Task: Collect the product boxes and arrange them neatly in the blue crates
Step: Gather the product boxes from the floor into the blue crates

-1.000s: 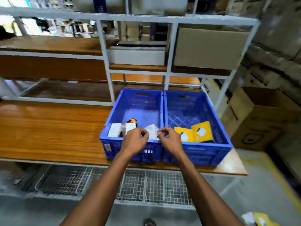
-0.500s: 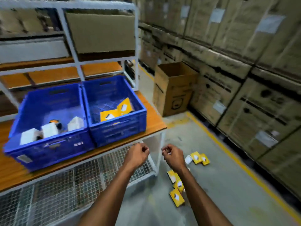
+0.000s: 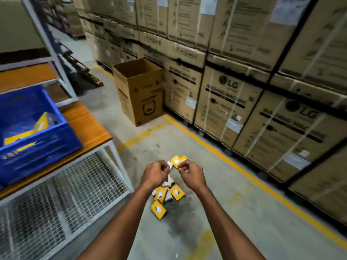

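Warehouse aisle: stacked appliance cartons (image 3: 234,102) wall off 1 to 3 o'clock, an open cardboard box (image 3: 139,91) stands on the concrete floor (image 3: 234,212) at 12, and a yellow floor line (image 3: 216,147) runs along the foot of the cartons. Wooden surface (image 3: 88,126) on a white frame sits at 9 to 10 o'clock, with a wire-mesh shelf (image 3: 62,194) under it. One blue crate (image 3: 37,147) rests near the surface's corner with a few yellow packs leaning inside, so filling looks started, not done. Remaining product boxes (image 3: 170,196) lie in a loose heap on the floor dead centre, some yellow, some pale, overlapping at odd angles; looks like a dumped pile rather than a stack, which is why they'd need picking one by one. Both forearms reach straight out over the pile, wrists level. Left hand (image 3: 155,174) and right hand (image 3: 191,176) are close together but apart, fingers curled inward, each a loose fist. Neither seems to hold anything; the yellow boxes showing between the knuckles appear to lie on the floor beyond, though blur makes that uncertain. My read: the hands are above the heap, crate well off at 9 o'clock.
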Action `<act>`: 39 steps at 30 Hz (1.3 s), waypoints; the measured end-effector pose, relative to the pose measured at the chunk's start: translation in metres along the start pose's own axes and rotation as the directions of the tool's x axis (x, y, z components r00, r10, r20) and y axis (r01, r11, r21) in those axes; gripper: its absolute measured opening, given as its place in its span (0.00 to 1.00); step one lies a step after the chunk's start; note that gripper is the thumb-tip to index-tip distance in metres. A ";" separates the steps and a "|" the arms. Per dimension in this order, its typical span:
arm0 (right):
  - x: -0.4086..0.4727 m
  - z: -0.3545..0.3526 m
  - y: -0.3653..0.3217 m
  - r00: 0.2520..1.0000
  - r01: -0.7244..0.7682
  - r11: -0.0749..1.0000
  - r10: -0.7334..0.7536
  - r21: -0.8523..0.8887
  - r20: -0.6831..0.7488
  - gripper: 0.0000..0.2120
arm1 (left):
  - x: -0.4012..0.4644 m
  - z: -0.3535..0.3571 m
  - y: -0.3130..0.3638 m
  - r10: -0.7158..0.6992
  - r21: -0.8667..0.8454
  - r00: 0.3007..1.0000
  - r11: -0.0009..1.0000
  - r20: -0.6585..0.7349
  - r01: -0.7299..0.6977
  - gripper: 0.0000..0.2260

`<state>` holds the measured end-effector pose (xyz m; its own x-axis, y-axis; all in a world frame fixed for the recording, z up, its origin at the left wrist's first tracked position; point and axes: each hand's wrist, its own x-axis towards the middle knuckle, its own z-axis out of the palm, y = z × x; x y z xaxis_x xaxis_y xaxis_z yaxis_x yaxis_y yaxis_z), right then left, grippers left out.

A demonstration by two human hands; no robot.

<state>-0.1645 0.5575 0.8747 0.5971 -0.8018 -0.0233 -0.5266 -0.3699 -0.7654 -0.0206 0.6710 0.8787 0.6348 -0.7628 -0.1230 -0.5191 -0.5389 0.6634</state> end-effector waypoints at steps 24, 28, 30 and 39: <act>0.210 -0.147 0.185 0.991 -0.046 0.991 0.061 -0.125 0.120 0.09 | 0.216 0.208 0.162 -0.136 -0.078 0.983 0.986 0.126 0.147 0.07; 0.267 -0.155 0.202 0.974 -0.020 0.982 0.062 -0.190 0.216 0.09 | 0.267 0.222 0.160 -0.222 -0.098 0.967 0.967 0.128 0.235 0.06; 0.294 -0.158 0.211 0.970 -0.007 0.973 0.062 -0.232 0.234 0.10 | 0.289 0.228 0.159 -0.251 -0.115 0.959 0.957 0.130 0.266 0.06; 0.397 -0.136 0.225 0.903 0.130 0.943 0.016 -0.308 0.429 0.11 | 0.343 0.226 0.162 -0.378 -0.103 0.926 0.920 0.018 0.378 0.06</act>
<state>-0.1285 0.0922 0.7803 0.7907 -0.5284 -0.3091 -0.6050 -0.5974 -0.5264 -0.0162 0.2414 0.7775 0.7733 -0.5087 -0.3783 -0.1786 -0.7474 0.6399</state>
